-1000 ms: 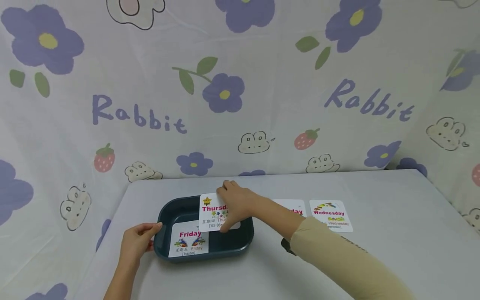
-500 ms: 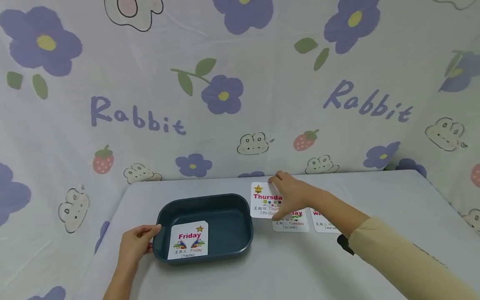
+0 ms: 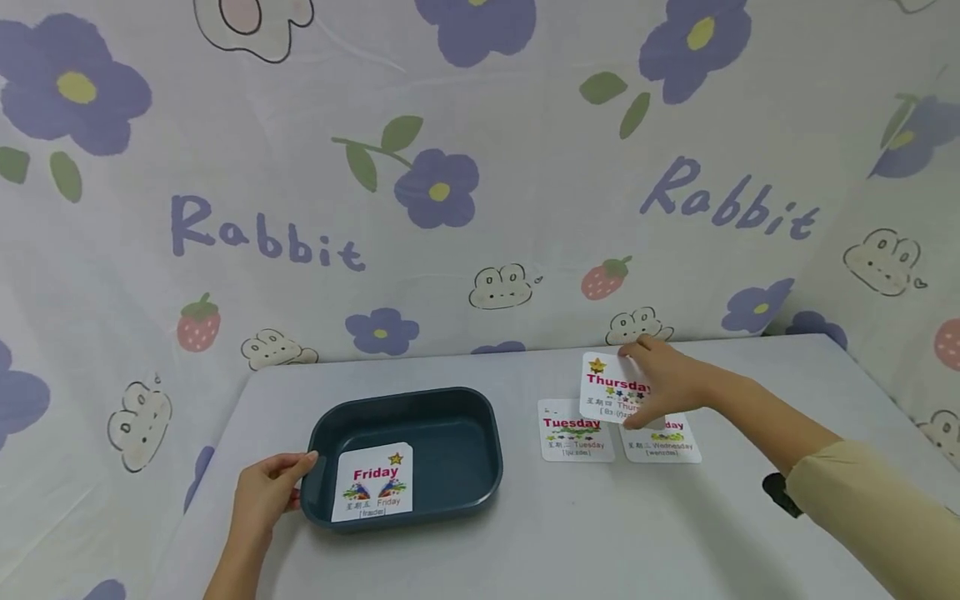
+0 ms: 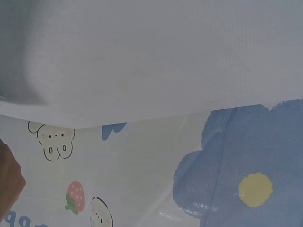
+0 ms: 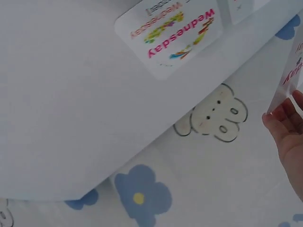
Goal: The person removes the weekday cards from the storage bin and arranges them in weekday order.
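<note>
Right hand point(image 3: 671, 383): grip pinching the Thursday card between thumb and fingertips at the card's right-hand side; arm reaching in from the bench's right side.
Thursday card point(image 3: 609, 387): held up off the bench point(image 3: 540, 533), toward the middle of its back edge; in the head view it overlaps the upper parts of two other cards, while the right wrist view shows it raised apart from the surface.
Tuesday card point(image 3: 576, 437): face up on the bench, near the back edge, right of the tray and apart from it.
Wednesday card point(image 3: 666, 446): face up just beside the Tuesday card, on the side toward the bench's back right corner; partly covered by the right hand in the head view.
Left hand point(image 3: 262, 493): grip pinching the rim of the tray, thumb on top, at the end facing the bench's left edge.
Tray point(image 3: 453, 467): dark blue, rounded corners, resting upright near the bench's left edge, well apart from the back right corner.
Friday card point(image 3: 375, 487): face up inside the tray, in its near left part.
Backdrop point(image 3: 525, 200): white cloth with purple flowers, strawberries and "Rabbit" lettering, rising behind the back edge.
Sleeve point(image 3: 877, 500): beige, on the right arm.
</note>
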